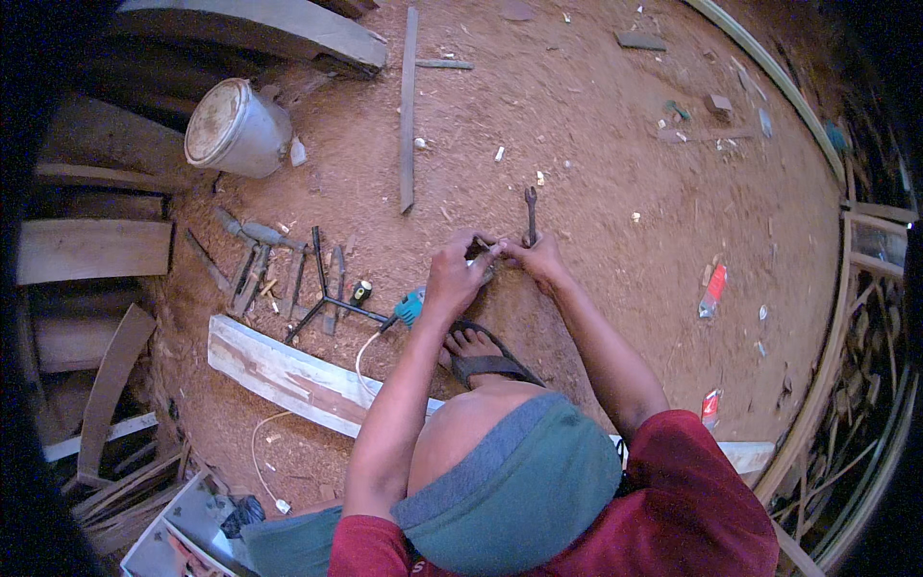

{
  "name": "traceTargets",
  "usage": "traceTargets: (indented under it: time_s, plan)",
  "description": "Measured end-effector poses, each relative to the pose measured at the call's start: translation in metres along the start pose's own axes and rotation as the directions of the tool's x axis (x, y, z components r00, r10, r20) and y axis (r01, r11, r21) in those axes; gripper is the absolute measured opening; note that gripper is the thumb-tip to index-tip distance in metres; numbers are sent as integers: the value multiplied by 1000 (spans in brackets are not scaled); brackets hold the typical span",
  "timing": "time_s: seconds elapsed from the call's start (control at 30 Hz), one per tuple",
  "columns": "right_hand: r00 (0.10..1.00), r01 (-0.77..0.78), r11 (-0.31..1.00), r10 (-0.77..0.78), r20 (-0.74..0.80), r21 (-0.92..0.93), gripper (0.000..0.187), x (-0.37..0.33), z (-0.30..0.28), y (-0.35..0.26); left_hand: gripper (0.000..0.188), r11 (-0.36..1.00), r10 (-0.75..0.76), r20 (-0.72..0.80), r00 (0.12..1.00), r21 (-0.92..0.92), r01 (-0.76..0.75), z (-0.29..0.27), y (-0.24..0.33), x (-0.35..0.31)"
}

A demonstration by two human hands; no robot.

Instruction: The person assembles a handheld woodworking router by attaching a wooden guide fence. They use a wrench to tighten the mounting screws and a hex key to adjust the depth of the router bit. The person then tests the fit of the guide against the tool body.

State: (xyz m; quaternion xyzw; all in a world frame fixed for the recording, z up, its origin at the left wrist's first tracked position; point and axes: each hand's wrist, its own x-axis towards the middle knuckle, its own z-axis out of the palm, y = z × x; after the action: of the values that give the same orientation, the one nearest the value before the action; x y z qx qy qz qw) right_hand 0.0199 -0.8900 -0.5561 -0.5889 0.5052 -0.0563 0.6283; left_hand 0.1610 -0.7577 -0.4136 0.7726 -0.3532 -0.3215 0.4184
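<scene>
My left hand [456, 275] is closed, its thumb and fingers pinched around a small part too small to make out. My right hand [540, 263] meets it, its thumb touching the left fingertips. A dark open-end wrench [531, 207] sticks up out of my right hand, jaw pointing away from me. Under my left wrist lies a teal power tool [410, 307] with a cord; my left hand and forearm hide much of it. My sandalled foot [476, 348] rests just behind the tool.
Left of the hands lie a three-armed wrench [325, 296], a screwdriver [361, 292] and several hammers and chisels [258, 252]. A white-painted board [288, 370] crosses nearer me. A bucket [240, 130] stands far left, beside curved wooden pieces [94, 252]. A wooden strip [409, 111] lies ahead.
</scene>
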Motion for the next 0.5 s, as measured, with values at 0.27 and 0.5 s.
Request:
traceTargets:
  time_s: [0.27,0.5]
  plan:
    - [996,85,994,-88,-31,-75,28,-44,-21,-16,22,996,48,62,997,67,-52,12,-4,13]
    - [986,160,923,-136,92,-350,40,-129,-43,-29,21,938,276,149,949,174,-300,5,-24,24]
